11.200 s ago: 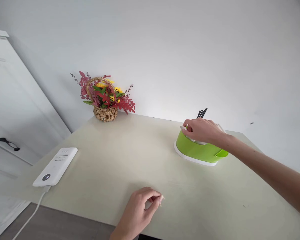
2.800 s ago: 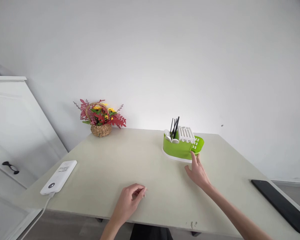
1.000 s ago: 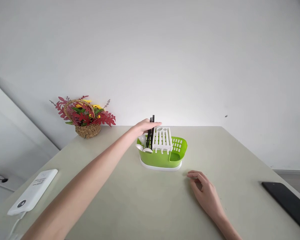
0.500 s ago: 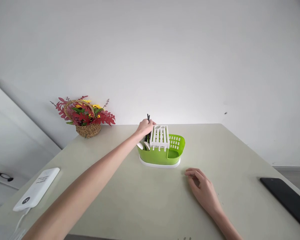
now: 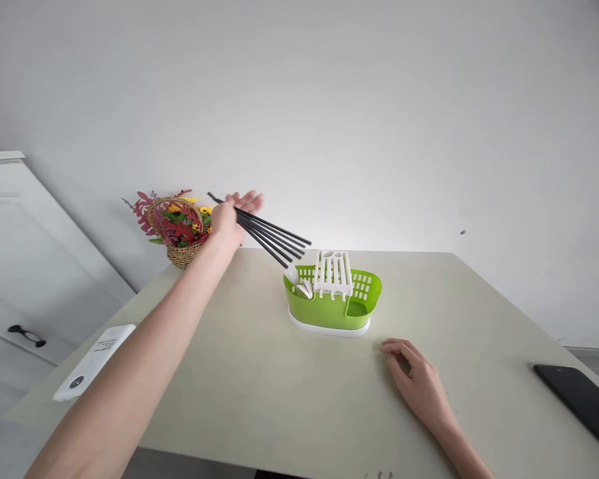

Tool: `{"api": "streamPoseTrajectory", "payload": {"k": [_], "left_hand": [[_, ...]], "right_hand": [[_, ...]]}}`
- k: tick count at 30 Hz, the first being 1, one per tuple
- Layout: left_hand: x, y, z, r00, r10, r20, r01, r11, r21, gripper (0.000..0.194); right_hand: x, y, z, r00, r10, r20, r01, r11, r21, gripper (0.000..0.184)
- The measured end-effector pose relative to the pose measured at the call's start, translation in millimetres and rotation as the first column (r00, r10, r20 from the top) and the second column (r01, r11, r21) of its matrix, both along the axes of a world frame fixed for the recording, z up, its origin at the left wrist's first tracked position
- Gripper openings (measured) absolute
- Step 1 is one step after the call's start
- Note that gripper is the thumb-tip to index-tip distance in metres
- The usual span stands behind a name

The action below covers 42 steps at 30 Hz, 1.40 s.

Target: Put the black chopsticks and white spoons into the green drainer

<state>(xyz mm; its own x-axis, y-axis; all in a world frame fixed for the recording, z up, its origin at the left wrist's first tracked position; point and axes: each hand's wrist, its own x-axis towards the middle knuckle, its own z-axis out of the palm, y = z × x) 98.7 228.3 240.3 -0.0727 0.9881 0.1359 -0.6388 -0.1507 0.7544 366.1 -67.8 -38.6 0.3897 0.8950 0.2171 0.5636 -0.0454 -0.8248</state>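
My left hand [image 5: 232, 216] is closed around a bundle of black chopsticks [image 5: 272, 238], raised above the back of the table. They fan out toward the right, their ends over the left end of a green utensil basket [image 5: 324, 311]. White spoons [image 5: 304, 288] stand in that left end, and a white slotted rack [image 5: 333, 274] sits across the basket's middle. To the right and nearer me, my right hand [image 5: 414, 379] rests on the table with fingers loosely curled, thumb apart and nothing visible in them.
A wicker basket of artificial flowers [image 5: 180, 233] stands at the back left, partly behind my left hand. On the left edge lies a white power bank [image 5: 94, 362], partly behind my forearm. A black phone [image 5: 579, 402] lies at the right edge. The wall [image 5: 359, 133] rises behind the table.
My left hand has lifted the chopsticks out of the green basket and moved up and left with them. My right hand stays where it was on the table. The view has shifted slightly.
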Motion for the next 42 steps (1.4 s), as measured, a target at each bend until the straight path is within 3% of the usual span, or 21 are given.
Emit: {"api": "streamPoseTrajectory", "payload": {"k": [3,5,8,11,16,19,22,26,29,35,42], "left_hand": [[-55,10,1.8,0.983,0.066,0.172,-0.053,0.995,-0.081,0.037],[-87,12,-9.9,0.996,0.040,0.077,-0.027,0.987,-0.159,0.038],[-123,7,-39.9,0.985,-0.094,-0.144,0.050,0.957,-0.285,0.036],[-143,-2,-74.9,0.929,-0.217,-0.300,0.086,0.914,-0.396,0.032],[-164,-9,-131.0,0.717,-0.332,-0.613,-0.018,0.871,-0.491,0.022],[-175,-9,-161.3,0.533,-0.295,-0.793,-0.152,0.888,-0.433,0.020],[-184,-10,-186.8,0.313,-0.209,-0.927,-0.260,0.919,-0.295,0.019],[-192,-15,-210.9,0.043,-0.115,-0.992,-0.287,0.950,-0.122,0.017],[-192,-18,-222.6,-0.101,-0.069,-0.992,-0.277,0.960,-0.039,0.020],[-184,-27,-235.4,-0.274,0.003,-0.962,-0.287,0.954,0.085,0.030],[-179,-37,-247.4,-0.288,0.168,-0.943,-0.216,0.948,0.235,0.024]], "right_hand": [[1,-1,-1.8,1.000,-0.011,0.010,0.011,1.000,-0.023,0.027],[2,-1,-3.7,1.000,-0.014,0.028,0.014,0.999,-0.030,0.027],[4,-2,-7.8,0.998,-0.017,0.058,0.020,0.999,-0.037,0.026],[6,-3,-12.5,0.996,-0.019,0.084,0.022,0.999,-0.040,0.027],[9,-3,-18.8,0.993,-0.030,0.117,0.036,0.998,-0.055,0.030],[10,-2,-21.2,0.989,-0.044,0.143,0.053,0.996,-0.065,0.033],[12,-3,-23.5,0.985,-0.062,0.161,0.076,0.994,-0.083,0.035],[14,-3,-26.2,0.984,-0.065,0.165,0.083,0.991,-0.105,0.036],[15,-4,-26.8,0.983,-0.069,0.171,0.091,0.988,-0.122,0.037],[14,-4,-25.8,0.983,-0.069,0.170,0.088,0.990,-0.111,0.036],[12,-4,-23.6,0.980,-0.072,0.187,0.093,0.990,-0.106,0.035]]}}
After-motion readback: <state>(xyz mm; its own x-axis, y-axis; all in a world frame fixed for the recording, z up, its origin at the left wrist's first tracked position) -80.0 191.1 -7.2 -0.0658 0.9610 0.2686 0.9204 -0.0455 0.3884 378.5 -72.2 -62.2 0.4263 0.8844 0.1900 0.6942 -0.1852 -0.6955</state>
